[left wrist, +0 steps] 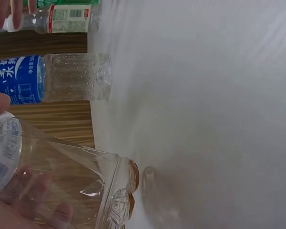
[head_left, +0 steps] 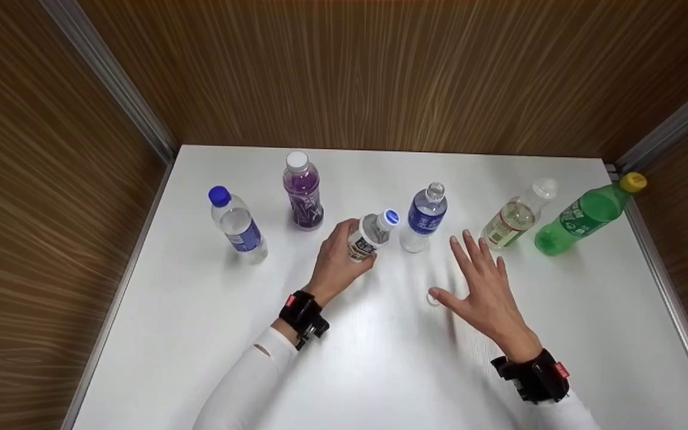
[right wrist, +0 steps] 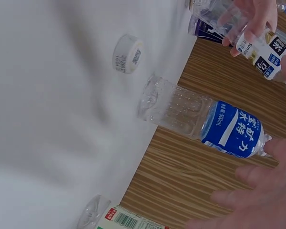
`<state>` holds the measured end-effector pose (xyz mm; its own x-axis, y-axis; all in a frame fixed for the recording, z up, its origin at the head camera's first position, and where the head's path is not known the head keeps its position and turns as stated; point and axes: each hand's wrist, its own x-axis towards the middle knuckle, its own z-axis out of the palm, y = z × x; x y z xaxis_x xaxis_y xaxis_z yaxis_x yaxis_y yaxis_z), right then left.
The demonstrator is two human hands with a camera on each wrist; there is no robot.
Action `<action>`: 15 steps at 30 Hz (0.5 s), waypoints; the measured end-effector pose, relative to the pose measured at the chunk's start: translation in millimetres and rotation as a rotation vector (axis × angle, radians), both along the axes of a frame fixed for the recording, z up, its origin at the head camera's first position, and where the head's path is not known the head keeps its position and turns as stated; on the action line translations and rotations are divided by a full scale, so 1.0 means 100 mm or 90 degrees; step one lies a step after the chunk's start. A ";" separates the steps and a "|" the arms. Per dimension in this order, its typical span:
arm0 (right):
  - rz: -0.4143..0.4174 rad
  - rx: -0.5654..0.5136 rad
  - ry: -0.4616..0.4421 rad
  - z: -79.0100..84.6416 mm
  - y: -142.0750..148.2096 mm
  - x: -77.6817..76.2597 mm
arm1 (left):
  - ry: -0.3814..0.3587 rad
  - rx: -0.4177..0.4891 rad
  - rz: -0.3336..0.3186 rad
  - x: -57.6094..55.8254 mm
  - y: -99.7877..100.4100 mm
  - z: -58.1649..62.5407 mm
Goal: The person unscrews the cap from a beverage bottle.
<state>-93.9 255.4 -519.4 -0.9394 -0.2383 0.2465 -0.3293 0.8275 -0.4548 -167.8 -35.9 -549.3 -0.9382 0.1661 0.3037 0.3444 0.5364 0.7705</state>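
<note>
My left hand (head_left: pixel 337 260) grips a clear bottle (head_left: pixel 371 234) with a white and black label and a blue-and-white cap. Its base (left wrist: pixel 118 195) looks slightly raised off the table in the left wrist view. To its right stands a blue-labelled water bottle (head_left: pixel 426 218), its mouth uncapped. My right hand (head_left: pixel 487 294) hovers with fingers spread and holds nothing. Under its thumb in the head view, a loose white cap (right wrist: pixel 127 53) lies on the table. Just past those fingertips is a clear bottle (head_left: pixel 512 222) with a cream and green label and a white cap.
At the left stand a blue-capped water bottle (head_left: pixel 239 229) and a purple bottle (head_left: pixel 304 194) with a white cap. A green bottle (head_left: pixel 583 216) with a yellow cap is at the far right. Brown wood-grain panels (head_left: pixel 344 77) enclose the white table (head_left: pixel 368 364) behind and at both sides.
</note>
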 end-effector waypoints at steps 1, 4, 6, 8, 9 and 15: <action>0.001 0.003 0.001 0.01 -0.02 0.00 | 0.016 -0.018 -0.003 0.02 -0.01 0.00; 0.005 0.006 0.003 0.06 -0.08 -0.02 | 0.062 -0.078 -0.008 0.07 -0.04 -0.03; 0.007 0.004 0.005 0.08 -0.12 -0.03 | 0.086 -0.119 -0.006 0.11 -0.05 -0.05; 0.005 -0.003 0.009 0.11 -0.17 -0.04 | 0.104 -0.152 -0.002 0.14 -0.06 -0.06; 0.002 -0.007 0.012 0.12 -0.20 -0.05 | 0.110 -0.166 0.000 0.15 -0.05 -0.07; -0.009 -0.055 0.043 0.16 -0.37 -0.08 | 0.123 -0.203 -0.003 0.22 -0.01 -0.07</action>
<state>-102.2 218.7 -503.9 -0.9230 -0.2005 0.3285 -0.3505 0.7906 -0.5021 -146.1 -37.1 -555.9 -0.8674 0.2854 0.4077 0.4706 0.7370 0.4852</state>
